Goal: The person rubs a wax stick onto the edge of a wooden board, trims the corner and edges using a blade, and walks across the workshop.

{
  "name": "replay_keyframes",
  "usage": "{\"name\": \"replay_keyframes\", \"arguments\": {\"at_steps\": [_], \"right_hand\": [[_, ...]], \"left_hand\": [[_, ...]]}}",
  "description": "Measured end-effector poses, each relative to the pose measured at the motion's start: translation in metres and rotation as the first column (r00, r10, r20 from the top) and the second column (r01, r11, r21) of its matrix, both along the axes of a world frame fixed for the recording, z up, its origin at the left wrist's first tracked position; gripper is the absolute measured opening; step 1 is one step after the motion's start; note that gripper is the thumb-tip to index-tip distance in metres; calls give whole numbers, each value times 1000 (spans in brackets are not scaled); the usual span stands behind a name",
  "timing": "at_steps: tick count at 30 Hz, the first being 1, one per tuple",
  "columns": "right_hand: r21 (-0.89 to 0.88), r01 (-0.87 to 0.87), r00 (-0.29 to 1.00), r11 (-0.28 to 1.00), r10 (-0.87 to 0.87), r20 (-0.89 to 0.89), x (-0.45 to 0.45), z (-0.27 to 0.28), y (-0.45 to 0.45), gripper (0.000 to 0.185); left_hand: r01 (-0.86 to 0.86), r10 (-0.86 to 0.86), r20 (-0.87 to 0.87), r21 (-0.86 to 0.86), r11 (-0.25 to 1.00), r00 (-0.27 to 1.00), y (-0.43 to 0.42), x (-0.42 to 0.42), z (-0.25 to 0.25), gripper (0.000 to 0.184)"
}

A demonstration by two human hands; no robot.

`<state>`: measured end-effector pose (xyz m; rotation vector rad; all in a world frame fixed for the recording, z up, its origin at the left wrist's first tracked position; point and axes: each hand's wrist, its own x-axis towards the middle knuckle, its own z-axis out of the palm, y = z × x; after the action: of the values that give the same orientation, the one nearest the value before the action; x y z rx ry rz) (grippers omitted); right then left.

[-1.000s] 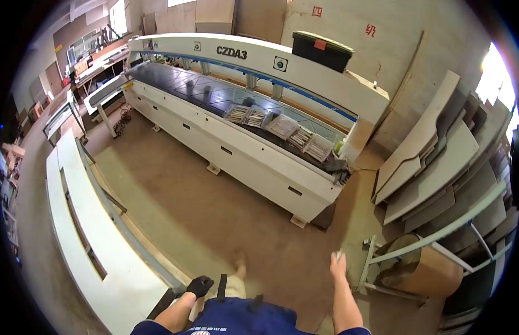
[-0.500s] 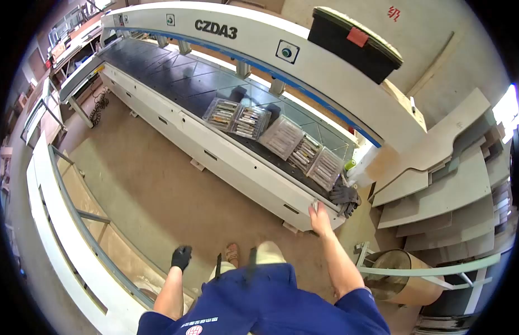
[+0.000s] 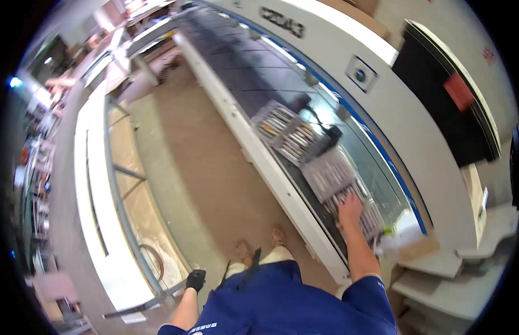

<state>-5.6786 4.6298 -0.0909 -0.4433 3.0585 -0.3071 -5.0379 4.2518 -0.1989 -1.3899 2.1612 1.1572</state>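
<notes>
My bare right hand [image 3: 350, 211] reaches over the black bed of the long white machine and is at a clear plastic case of slim pieces [image 3: 342, 196]; its fingertips are blurred among them. Another clear case [image 3: 328, 172] lies just beyond, and an open case with rows of slim pieces [image 3: 297, 142] lies farther along the bed. In a black glove, my left hand [image 3: 196, 280] hangs low beside the white panel's frame, fingers curled. Whether it holds anything is hidden.
A long white panel [image 3: 94, 223] on a grey metal frame [image 3: 122, 195] stands at the left. The machine's white beam [image 3: 326, 39] runs above its bed, with a black box [image 3: 446, 92] on top. Grey boards [image 3: 432, 287] are at the lower right.
My right hand has moved from beside the machine's front edge onto the cases. The view has turned and come closer to the machine. My gloved left hand stays low at the left.
</notes>
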Motion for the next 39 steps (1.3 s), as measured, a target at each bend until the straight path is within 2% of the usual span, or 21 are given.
{"name": "replay_keyframes", "arguments": {"at_steps": [2, 3, 4, 5, 6, 10, 12, 14, 16, 18, 20, 21, 22, 24, 25, 28, 32, 34, 37, 38, 39], "right_hand": [[-51, -26, 994, 998, 20, -109, -1, -20, 9, 44], [7, 11, 998, 1000, -12, 62, -4, -7, 7, 49], [-60, -20, 989, 998, 10, -150, 1, -39, 17, 56], [-23, 47, 997, 999, -48, -58, 3, -22, 11, 60], [-135, 49, 997, 990, -56, -54, 15, 10, -7, 58], [-137, -365, 908, 921, 320, -269, 41, 22, -81, 48], [-249, -807, 560, 536, 558, -613, 96, 71, -150, 44], [-302, -795, 568, 526, 820, -68, 153, 72, -190, 39], [-541, -735, 276, 409, 909, 312, 199, 16, -239, 42], [-614, -789, 2, 18, 1000, 26, 280, 15, -264, 51], [-539, -833, -190, -127, 980, 64, 368, 30, -281, 58], [-500, -844, -271, -193, 959, 88, 411, 32, -284, 61], [-510, -829, -339, -231, 932, 130, 456, 28, -280, 61], [-501, -808, -470, -310, 852, 231, 519, 28, -272, 61], [-514, -830, -440, -215, 819, 368, 554, 32, -259, 59], [-468, -884, -364, -2, 631, 685, 651, 41, -220, 54], [-411, -906, -407, -101, 471, 782, 764, 15, -210, 53], [-387, -913, -405, -132, 419, 813, 813, -1, -221, 53], [-385, -911, -412, -148, 376, 830, 897, -35, -246, 52], [-390, -909, -416, -146, 350, 839, 928, -43, -263, 52], [-398, -905, -425, -150, 334, 841, 961, -53, -279, 51]], "left_hand": [[-35, 31, -111, -33, 999, 993, 33, 4, 15, 31], [-67, 61, -145, -44, 997, 988, 54, 3, 26, 31], [-139, 132, -134, -46, 989, 982, 69, -2, 48, 31], [1, -21, -90, -214, 977, 996, 80, 10, 31, 33], [-465, 471, -4, 152, 872, 882, 96, -15, 73, 36], [-438, 425, -127, -101, 893, 896, 158, 2, 95, 46], [-526, 519, -85, -110, 844, 851, 188, 22, 86, 45], [-629, 625, -73, -96, 771, 777, 224, 47, 69, 46], [-737, 733, -81, -80, 671, 676, 266, 82, 48, 48], [-809, 795, -152, -97, 580, 588, 320, 121, 29, 46], [-879, 827, -300, -136, 456, 476, 379, 169, 5, 42], [-735, 733, 69, 1, 678, 676, 387, 186, 62, 53], [-898, 895, 123, -55, 437, 428, 431, 211, 13, 56], [-946, 936, 162, 150, 288, 311, 483, 249, 14, 58], [-957, 938, 307, 282, 72, 161, 501, 269, 23, 57], [-957, 952, 304, 282, -64, 26, 531, 316, 70, 56], [-970, 962, 232, 161, -184, -144, 547, 379, 57, 59], [-941, 943, 297, 250, -227, -148, 542, 420, 40, 59], [-930, 942, 300, 281, -236, -149, 512, 492, 36, 55], [-984, 977, 199, 173, 43, 78, 526, 524, -36, 57], [-988, 978, 205, 156, -8, 24, 514, 551, -27, 57]]}}
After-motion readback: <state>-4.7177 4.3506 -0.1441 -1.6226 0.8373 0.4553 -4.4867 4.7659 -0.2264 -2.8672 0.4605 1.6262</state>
